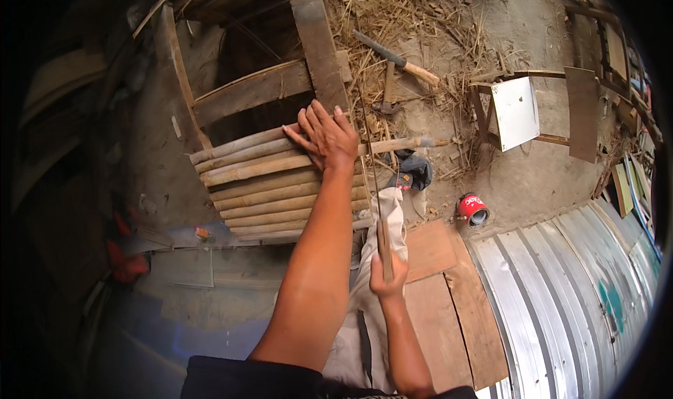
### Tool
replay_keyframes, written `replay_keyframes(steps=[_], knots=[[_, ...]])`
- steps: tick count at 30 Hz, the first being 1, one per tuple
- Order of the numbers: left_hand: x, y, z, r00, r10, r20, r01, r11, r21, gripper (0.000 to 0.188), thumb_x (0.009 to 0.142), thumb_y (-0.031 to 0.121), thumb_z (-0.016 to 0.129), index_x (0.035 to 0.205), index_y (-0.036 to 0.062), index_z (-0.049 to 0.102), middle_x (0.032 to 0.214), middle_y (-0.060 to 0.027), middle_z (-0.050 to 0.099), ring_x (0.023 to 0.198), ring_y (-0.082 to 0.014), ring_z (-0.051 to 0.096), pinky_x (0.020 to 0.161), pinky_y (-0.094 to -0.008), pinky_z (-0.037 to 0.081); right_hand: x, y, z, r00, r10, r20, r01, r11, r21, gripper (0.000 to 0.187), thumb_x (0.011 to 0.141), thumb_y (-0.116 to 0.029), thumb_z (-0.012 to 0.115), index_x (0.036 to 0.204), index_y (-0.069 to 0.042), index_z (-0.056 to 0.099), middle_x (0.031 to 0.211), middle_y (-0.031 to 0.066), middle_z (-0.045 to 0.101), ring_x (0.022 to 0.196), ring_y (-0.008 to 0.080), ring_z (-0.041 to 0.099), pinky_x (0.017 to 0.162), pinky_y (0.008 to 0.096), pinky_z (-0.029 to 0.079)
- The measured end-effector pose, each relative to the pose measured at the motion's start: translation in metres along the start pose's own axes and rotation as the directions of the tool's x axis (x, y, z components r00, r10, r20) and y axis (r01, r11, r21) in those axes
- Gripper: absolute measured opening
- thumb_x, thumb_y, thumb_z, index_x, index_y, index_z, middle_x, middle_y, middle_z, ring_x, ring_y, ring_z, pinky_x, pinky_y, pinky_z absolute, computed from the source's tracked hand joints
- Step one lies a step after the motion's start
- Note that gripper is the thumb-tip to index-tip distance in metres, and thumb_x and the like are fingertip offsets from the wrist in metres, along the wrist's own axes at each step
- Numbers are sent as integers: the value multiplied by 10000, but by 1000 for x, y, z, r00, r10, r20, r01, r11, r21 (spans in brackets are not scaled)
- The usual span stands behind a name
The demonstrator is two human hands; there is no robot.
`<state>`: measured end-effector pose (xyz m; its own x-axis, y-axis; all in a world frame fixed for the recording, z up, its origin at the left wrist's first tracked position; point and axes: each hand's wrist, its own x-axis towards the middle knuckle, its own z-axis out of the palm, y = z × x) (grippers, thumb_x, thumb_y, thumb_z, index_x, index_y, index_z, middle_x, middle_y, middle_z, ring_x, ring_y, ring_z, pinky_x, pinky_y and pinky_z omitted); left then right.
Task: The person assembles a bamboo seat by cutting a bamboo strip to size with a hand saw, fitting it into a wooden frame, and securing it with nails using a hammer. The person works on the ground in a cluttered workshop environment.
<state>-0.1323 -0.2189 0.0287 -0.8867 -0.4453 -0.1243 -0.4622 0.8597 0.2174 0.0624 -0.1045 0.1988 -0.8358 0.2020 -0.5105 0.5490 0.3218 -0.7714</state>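
My left hand (326,138) lies with its fingers spread over the bamboo slats (273,188), near their right ends and against a wooden frame (315,34). One bamboo pole (403,145) sticks out to the right past the others. My right hand (390,273) is closed around the wooden handle of a saw (383,234). Its thin blade, seen almost edge-on, points away from me and crosses the jutting pole beside the slat ends. Whether the teeth have cut into the pole cannot be made out.
A long-bladed knife (396,57) and a hammer (388,90) lie on straw-strewn ground. A red can (473,210) stands at the right, near plywood pieces (456,308) and corrugated metal sheets (561,287). A white panel (517,113) leans on a wooden frame farther off.
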Motion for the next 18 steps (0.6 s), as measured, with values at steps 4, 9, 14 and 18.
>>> replay_keyframes(steps=[4,9,14,18], knots=[[-1,-1,-1,1000,13,-2,-13,1000,-15,569,987,382,391,1363,-42,427,1355,-174,500,1363,-315,350,1177,-609,-11,-7,10,1,1000,-4,-11,4,1000,-2,111,844,-78,615,765,-4,591,558,112,517,455,206,534,468,327,427],[-2,-1,-2,1000,4,18,-3,1000,-16,572,984,385,395,1363,-42,425,1356,-172,500,1364,-319,348,1177,-607,-11,-41,-17,-12,989,-114,-95,116,993,15,172,832,-98,581,704,5,529,551,104,435,475,157,458,467,335,383],[-1,0,-1,1000,-8,10,8,1000,-29,567,983,386,394,1362,-34,424,1357,-172,501,1359,-318,353,1175,-609,-7,29,0,14,992,125,5,-125,992,-19,94,857,-66,609,803,11,616,582,104,545,486,189,573,472,312,431],[-1,0,-1,1000,-4,21,4,1000,2,566,982,387,396,1364,-30,424,1360,-168,497,1362,-315,348,1174,-611,-8,-19,-7,-6,999,-43,-14,43,999,-16,98,852,-72,611,789,2,624,595,108,562,502,180,589,493,318,462]])
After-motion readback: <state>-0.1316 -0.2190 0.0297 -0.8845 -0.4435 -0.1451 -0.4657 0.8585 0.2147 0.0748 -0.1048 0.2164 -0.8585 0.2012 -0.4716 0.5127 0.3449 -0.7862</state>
